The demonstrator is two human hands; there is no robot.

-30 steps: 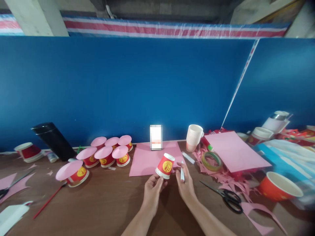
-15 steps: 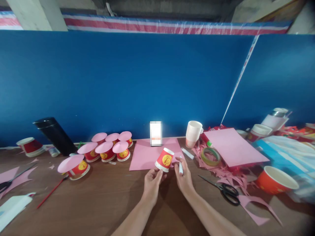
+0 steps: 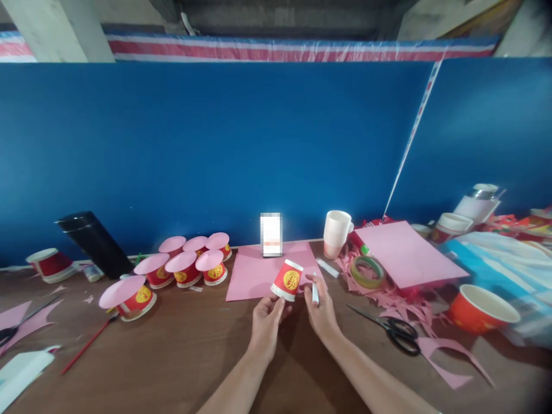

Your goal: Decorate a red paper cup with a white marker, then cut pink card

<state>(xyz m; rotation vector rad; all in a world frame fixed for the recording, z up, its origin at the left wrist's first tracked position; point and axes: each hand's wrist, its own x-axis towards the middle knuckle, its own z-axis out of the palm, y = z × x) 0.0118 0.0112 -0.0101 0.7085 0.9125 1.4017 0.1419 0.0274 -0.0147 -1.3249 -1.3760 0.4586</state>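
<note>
My left hand [image 3: 266, 319] pinches a small red paper cup [image 3: 287, 280] with a yellow emblem, held upside down and tilted over the near edge of a pink paper sheet [image 3: 254, 276]. My right hand [image 3: 319, 310] is closed around a white stick-shaped thing, perhaps a glue stick [image 3: 315, 292], just right of the cup. Both hands hover above the brown table [image 3: 185, 356].
Several upturned red cups with pink paper discs [image 3: 183, 267] stand at left, beside a black flask [image 3: 92, 242]. A white cup stack [image 3: 335, 233], tape roll [image 3: 368, 271], pink sheet [image 3: 403, 253], scissors [image 3: 390, 328], pink scraps and a red bowl [image 3: 483, 307] lie right.
The cup and both hands have shifted slightly away from me and a little left in view; the grips are the same. The camera has tilted a bit.
</note>
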